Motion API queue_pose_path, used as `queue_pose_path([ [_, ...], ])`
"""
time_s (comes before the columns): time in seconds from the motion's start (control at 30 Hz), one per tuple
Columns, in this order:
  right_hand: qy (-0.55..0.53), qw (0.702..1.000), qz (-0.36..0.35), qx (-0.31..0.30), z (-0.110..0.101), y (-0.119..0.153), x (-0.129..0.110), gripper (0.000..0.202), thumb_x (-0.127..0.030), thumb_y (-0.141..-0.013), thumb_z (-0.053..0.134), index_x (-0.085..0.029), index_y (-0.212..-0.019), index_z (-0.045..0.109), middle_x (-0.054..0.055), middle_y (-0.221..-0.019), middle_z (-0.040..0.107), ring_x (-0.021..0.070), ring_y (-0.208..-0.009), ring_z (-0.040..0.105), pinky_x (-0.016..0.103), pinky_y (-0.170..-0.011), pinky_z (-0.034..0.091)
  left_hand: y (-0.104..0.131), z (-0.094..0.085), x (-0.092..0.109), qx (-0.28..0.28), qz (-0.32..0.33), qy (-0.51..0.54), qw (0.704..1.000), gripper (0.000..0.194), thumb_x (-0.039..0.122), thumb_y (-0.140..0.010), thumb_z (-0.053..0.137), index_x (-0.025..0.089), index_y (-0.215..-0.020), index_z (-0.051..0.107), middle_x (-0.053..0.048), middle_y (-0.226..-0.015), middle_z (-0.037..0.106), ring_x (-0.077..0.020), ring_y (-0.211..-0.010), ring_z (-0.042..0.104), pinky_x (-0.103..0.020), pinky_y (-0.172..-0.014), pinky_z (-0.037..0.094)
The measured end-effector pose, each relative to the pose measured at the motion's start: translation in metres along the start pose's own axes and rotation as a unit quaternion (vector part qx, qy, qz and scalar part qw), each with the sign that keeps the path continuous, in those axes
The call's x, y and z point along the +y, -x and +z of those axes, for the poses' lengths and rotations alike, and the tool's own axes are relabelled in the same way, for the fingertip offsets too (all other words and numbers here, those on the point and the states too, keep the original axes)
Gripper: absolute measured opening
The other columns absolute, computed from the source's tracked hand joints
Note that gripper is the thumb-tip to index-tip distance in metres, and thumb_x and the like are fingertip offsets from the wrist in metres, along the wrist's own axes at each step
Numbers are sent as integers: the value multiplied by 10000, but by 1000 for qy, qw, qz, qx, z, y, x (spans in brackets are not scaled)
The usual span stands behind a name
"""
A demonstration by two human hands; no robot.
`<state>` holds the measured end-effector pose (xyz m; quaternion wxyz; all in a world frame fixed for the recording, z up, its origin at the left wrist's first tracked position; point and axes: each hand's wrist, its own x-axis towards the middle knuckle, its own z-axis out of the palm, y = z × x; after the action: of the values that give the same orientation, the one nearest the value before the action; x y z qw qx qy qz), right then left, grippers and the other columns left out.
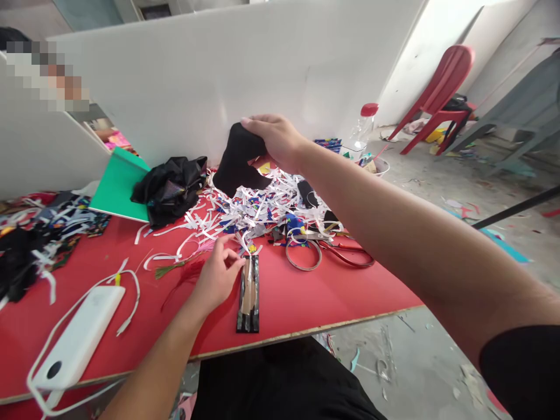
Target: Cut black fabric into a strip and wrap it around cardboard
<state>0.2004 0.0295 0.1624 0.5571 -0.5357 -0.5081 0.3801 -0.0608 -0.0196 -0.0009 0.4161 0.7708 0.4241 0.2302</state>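
Right fingers (257, 125) hold black fabric (238, 157) (probably).

the fingers of the right hand (280, 140) are partly hidden by the black piece (240, 153). the tips of the scissors (315, 237) cannot be clearly told among the scraps (254, 210). a person (48, 76) is blurred by pixels, and the dark sleeve (525, 367) is cut off at the right edge.

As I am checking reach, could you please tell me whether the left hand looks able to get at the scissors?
Probably yes: the left hand looks open, and the scissors lie with their nearer loop uncovered on the red tabletop; mainly the flat-lying black-edged strip lies between.
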Motion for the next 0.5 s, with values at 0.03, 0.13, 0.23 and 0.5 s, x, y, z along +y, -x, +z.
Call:
queue_pose_path([
  [0.03, -28, 1000, 11, 0, 1, 5, -1, 254, -447, -1040, 578, -248, -892, 632, 12, -742, 695, 153, -611, 668, 249, -519, 584, 0, 2, -1, 8, 16, -20, 1000, 505, 296, -911, 658, 253, -1394, 519, 35, -828, 683, -185, -769, 662, -349, -824, 517],
  [0.13, -87, 995, 36, -14, 5, 20, -2, 314, -549, -1010, 648, -239, -963, 637, 13, -746, 703, 164, -597, 688, 251, -499, 602, -1, 7, -3, 23, 50, -40, 998, 453, 233, -837, 701, 271, -1277, 601, 27, -893, 610, -174, -787, 609, -337, -819, 508],
  [0.23, -124, 990, 45, -54, 8, 32, -2, 366, -568, -943, 771, -227, -973, 639, 14, -794, 717, 149, -591, 695, 242, -503, 620, -3, 5, -3, 16, 56, -45, 997, 365, 223, -824, 710, 267, -1179, 640, 26, -879, 600, -179, -793, 600, -332, -812, 503],
  [0.5, -177, 981, 49, -70, 12, 58, -3, 319, -352, -856, 902, -213, -1005, 657, 36, -922, 739, 134, -615, 705, 235, -503, 638, -3, -15, 5, -76, 59, -13, 995, 257, 394, -1030, 547, 255, -1143, 730, -7, -865, 763, -206, -865, 746, -349, -842, 567],
])
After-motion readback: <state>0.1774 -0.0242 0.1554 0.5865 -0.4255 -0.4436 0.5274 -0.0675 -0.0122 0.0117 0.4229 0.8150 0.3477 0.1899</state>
